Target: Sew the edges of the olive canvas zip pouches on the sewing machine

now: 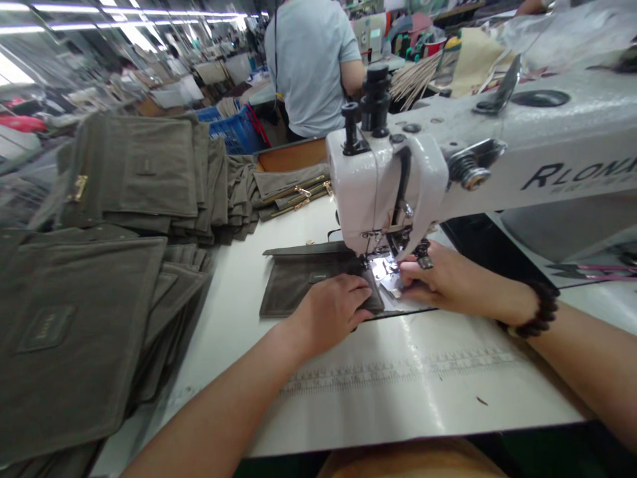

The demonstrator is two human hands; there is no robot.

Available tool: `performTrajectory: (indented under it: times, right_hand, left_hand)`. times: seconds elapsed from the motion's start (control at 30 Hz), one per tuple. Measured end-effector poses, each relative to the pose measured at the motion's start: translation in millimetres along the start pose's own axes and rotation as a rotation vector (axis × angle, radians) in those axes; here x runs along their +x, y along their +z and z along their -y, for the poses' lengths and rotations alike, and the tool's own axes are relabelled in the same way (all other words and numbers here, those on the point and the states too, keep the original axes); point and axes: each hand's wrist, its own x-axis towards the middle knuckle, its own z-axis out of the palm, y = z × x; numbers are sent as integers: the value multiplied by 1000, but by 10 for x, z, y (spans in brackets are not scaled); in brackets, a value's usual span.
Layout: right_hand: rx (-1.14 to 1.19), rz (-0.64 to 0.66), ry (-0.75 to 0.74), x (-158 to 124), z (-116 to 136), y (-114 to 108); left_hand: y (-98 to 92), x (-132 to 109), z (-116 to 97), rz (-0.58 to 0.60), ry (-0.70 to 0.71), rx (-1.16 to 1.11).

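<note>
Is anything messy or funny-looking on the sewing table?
A tiny brown sliver, perhaps scrap, lies near the front edge of the glossy white tabletop, odd because it's apart from the grey-brown fabric pouch.

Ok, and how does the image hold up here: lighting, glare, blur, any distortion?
Head view: ceiling lights blown out, metal plate under the sewing machine nearly washed out, pale glare streak down the table; head view, upper left: smeared and soft; head view, left edge: fabric pieces look stretched; head view, centre: left hand and right hand fairly clear.
</note>
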Motion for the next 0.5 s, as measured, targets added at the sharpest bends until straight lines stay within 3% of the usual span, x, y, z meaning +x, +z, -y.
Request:
performTrajectory:
  times: [0.1, 0.17, 0.33, 0.5]
  right_hand:
    - [-221, -175, 145, 100, 148, 159]
    - [-309, -229, 153, 103, 188, 214]
    - [-265, -323, -182, -37, 225, 177]
    - [-294, -307, -384, -71, 338, 164]
  left_hand:
    - [14, -2, 73, -53, -26, -170]
    - [-6, 3, 116, -73, -77, -306]
    - [-27, 3, 137, -123, -162, -481]
    - [68, -41, 73, -244, -104, -313]
